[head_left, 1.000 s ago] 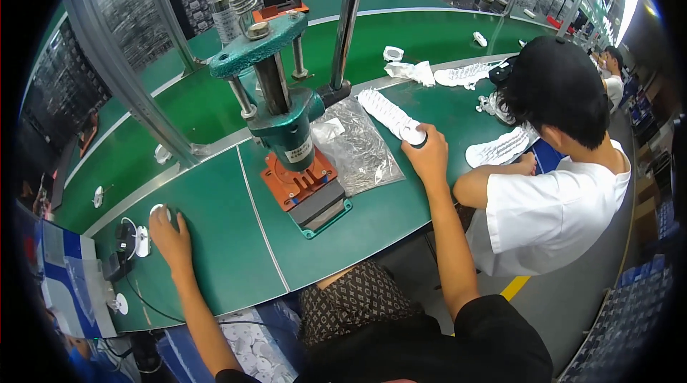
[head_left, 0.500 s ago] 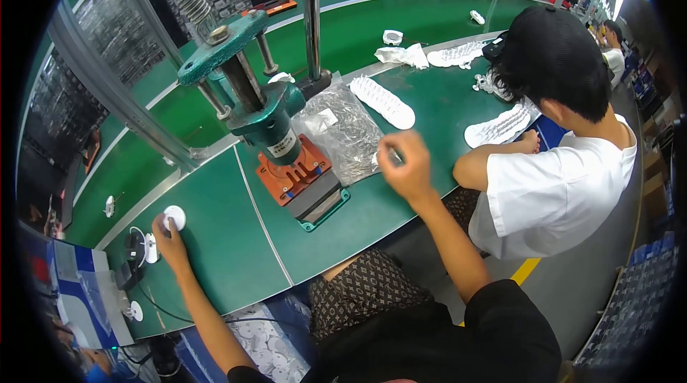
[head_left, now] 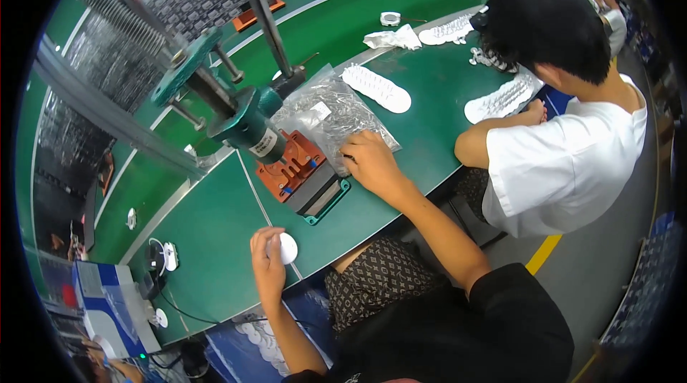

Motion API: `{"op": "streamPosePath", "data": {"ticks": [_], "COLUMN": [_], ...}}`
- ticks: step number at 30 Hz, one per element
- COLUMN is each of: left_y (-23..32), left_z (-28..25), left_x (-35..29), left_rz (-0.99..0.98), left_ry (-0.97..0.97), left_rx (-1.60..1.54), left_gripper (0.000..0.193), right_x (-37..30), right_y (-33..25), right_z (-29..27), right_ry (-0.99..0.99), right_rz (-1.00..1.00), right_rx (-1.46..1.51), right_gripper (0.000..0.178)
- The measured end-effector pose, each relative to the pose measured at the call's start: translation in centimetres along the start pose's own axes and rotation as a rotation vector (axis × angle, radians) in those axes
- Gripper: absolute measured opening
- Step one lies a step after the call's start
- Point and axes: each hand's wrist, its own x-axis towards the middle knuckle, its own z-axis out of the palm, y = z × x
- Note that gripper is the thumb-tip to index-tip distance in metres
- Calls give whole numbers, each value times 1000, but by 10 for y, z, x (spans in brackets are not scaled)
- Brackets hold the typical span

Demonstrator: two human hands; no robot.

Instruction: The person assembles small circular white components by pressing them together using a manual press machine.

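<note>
My left hand (head_left: 268, 263) is closed on the edge of a round white disc (head_left: 288, 248), low over the green worktop near its front edge. My right hand (head_left: 372, 163) rests at the near side of a clear plastic bag (head_left: 356, 113) full of thin, silvery pieces. Its fingers are curled together, and a small dark bit (head_left: 348, 157) shows by them; what they hold is too small to make out. Between my hands stands a green hand press (head_left: 256, 122) with an orange fixture (head_left: 292, 165) on its base.
Beyond the bag lies a white perforated strip (head_left: 376, 87). A co-worker in a white shirt (head_left: 565, 147) sits at my right beside more white parts (head_left: 504, 97). At left are a cabled white device (head_left: 170, 256) and a blue-and-white box (head_left: 111, 304). A green conveyor (head_left: 343, 32) runs behind.
My left hand has brought the white disc rightward from the worktop's left side to near the press. My right hand has moved left and down onto the bag's near edge. The view has shifted slightly.
</note>
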Motion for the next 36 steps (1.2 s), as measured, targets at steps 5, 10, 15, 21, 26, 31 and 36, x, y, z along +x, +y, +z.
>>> {"op": "streamPosePath", "data": {"ticks": [5, 10, 15, 21, 26, 31, 36], "left_y": [15, 25, 26, 21, 26, 28, 24], "left_z": [21, 33, 36, 28, 23, 22, 22], "left_x": [2, -19, -21, -27, -27, -25, -26], "left_rz": [36, -22, -58, 92, 138, 200, 232], "left_ry": [334, 283, 282, 215, 113, 81, 64], "left_rx": [232, 535, 502, 307, 199, 197, 228], "left_gripper": [28, 76, 75, 68, 60, 57, 63], "right_x": [-6, -13, -21, -29, -50, -59, -61], "right_y": [5, -19, -32, -63, -93, -98, -97], "right_z": [0, -26, -40, -26, -2, 9, 12], "right_ry": [141, 184, 39, -255, -464, -418, -399], "right_rz": [109, 439, 713, 640, 474, 458, 475], "right_rx": [213, 868, 1596, 1525, 1167, 1093, 1099], "right_gripper": [15, 18, 26, 26, 40, 35, 33]}}
